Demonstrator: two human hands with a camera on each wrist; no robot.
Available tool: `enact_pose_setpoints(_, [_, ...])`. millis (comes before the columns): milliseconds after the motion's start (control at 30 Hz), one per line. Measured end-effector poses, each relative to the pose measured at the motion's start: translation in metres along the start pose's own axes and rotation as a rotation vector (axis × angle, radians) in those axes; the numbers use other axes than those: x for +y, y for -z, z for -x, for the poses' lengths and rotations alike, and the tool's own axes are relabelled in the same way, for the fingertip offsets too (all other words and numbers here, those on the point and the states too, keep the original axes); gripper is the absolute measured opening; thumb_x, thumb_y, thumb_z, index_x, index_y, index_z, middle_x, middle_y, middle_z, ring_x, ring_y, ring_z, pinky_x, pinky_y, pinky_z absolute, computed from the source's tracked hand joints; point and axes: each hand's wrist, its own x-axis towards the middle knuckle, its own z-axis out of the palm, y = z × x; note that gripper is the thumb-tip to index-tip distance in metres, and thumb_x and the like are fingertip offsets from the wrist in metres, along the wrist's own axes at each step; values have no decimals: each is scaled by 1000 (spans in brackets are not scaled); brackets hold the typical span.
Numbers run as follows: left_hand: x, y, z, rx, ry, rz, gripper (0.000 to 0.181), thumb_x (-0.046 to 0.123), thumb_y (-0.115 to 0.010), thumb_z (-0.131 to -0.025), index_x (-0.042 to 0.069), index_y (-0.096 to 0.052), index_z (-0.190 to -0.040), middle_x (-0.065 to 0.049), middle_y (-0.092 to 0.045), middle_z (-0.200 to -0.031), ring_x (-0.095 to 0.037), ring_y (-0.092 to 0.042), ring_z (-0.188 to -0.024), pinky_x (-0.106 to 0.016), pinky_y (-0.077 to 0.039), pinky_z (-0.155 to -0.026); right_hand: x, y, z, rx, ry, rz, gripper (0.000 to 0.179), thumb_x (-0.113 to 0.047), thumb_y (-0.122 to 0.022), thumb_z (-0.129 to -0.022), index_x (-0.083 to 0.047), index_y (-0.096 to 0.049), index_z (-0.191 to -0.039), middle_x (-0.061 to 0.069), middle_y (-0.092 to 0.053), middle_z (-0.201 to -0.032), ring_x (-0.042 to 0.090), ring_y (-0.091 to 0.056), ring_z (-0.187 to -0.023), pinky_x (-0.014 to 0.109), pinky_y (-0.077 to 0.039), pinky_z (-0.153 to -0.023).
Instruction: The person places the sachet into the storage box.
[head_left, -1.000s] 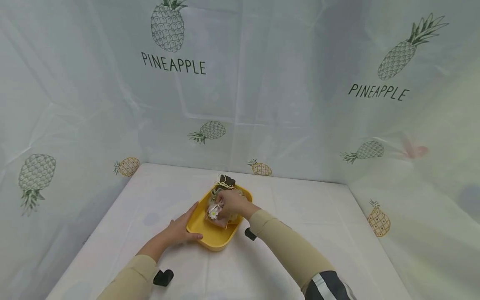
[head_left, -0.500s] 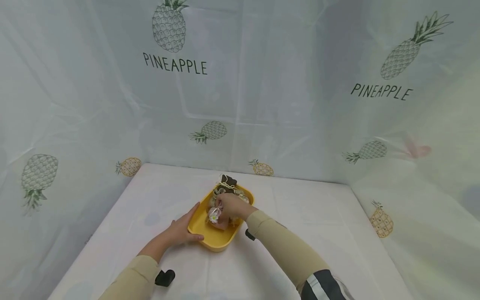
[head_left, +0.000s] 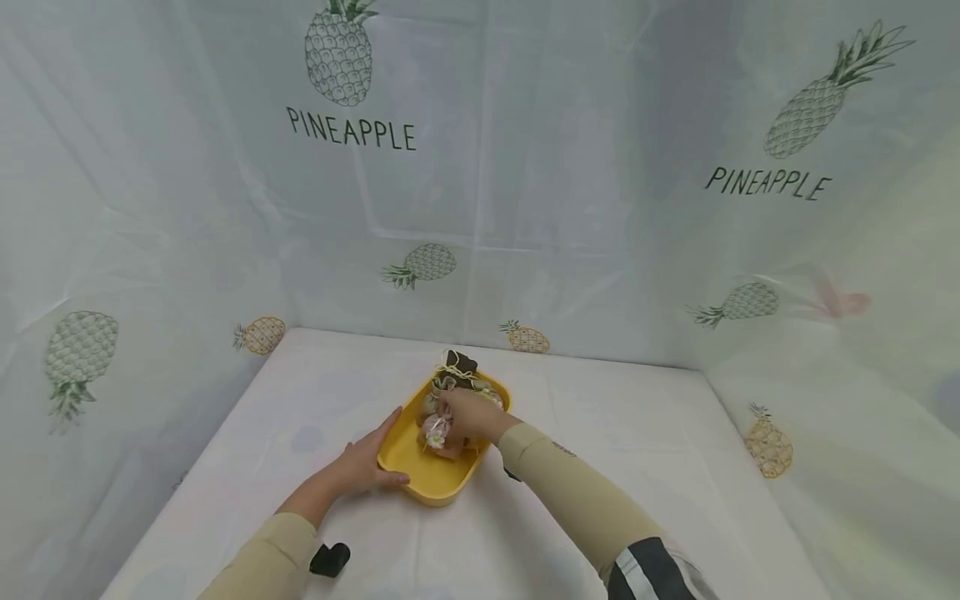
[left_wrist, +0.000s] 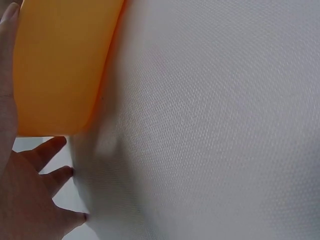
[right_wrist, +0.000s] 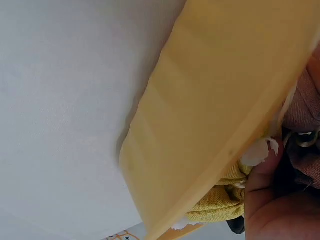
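Observation:
A yellow tray (head_left: 416, 467) stands on the white-covered table, filled at its far end with small cloth pouches. My left hand (head_left: 360, 458) rests against its left corner, with the thumb along the near edge. In the left wrist view the fingers of that hand are spread beside the tray wall (left_wrist: 60, 70). My right hand (head_left: 468, 414) reaches inside and pinches a pinkish pouch (head_left: 437, 432) with a white flower; its fingertips are partly hidden. A dark brown pouch (head_left: 460, 363) tied with pale string leans at the far rim. The right wrist view shows a yellow pouch (right_wrist: 220, 202) beside the thumb.
Pineapple-printed white sheeting (head_left: 480, 183) hangs behind the table and along both sides. White cloth (head_left: 600, 417) covers the tabletop around the tray. A black piece (head_left: 330, 559) shows beside the left sleeve.
The pinkish pouch and my right hand have shifted slightly right and towards me within the tray. My left hand stays at the tray's corner.

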Motion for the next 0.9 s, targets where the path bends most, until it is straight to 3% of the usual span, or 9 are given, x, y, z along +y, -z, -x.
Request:
enact_pose_setpoints(333, [0,-1,-1,11,3,-34,120,56,-81,-71,18,-9,-158,-17,-33,-154,-41,-34,-137,-76,-12,-102,1,-8,-2,0,18,163,45,-20,-90,-67,-22,-62,-102,-8,-56,-95,10,-51,-87,26,-47,-79])
enact_pose_setpoints(433, [0,0,0,30,2,-75,120,58,-81,-69,16,-13,-158,-17,-37,-151,-40,-37,-135,-74,-20,-102,-1,-6,-2,-18,28,138,43,-17,-90,-68,-21,-63,-102,-6,-59,-102,11,-53,-92,26,-47,-83])
enact_pose_setpoints(500, [0,2,0,42,-1,-111,120,61,-81,-67,16,-16,-158,-16,-40,-150,-39,-40,-133,-70,-25,-103,-2,-3,-1,-29,39,113,40,-15,-88,-71,-21,-64,-102,-4,-61,-118,12,-54,-101,26,-47,-86])
enact_pose_setpoints(600, [-1,3,2,65,-18,-153,121,62,-82,-65,13,-20,-157,-16,-43,-147,-38,-43,-131,-63,-33,-103,-2,1,0,-43,66,79,35,-15,-86,-75,-21,-67,-104,-3,-59,-129,13,-55,-110,25,-46,-91])
enact_pose_setpoints(900, [-3,9,8,115,-28,-218,112,59,-83,-66,9,-32,-152,-19,-41,-147,-43,-44,-128,-61,-36,-102,-2,12,7,-106,85,0,40,-18,-83,-79,-25,-69,-116,-9,-62,-118,10,-54,-109,27,-46,-94])
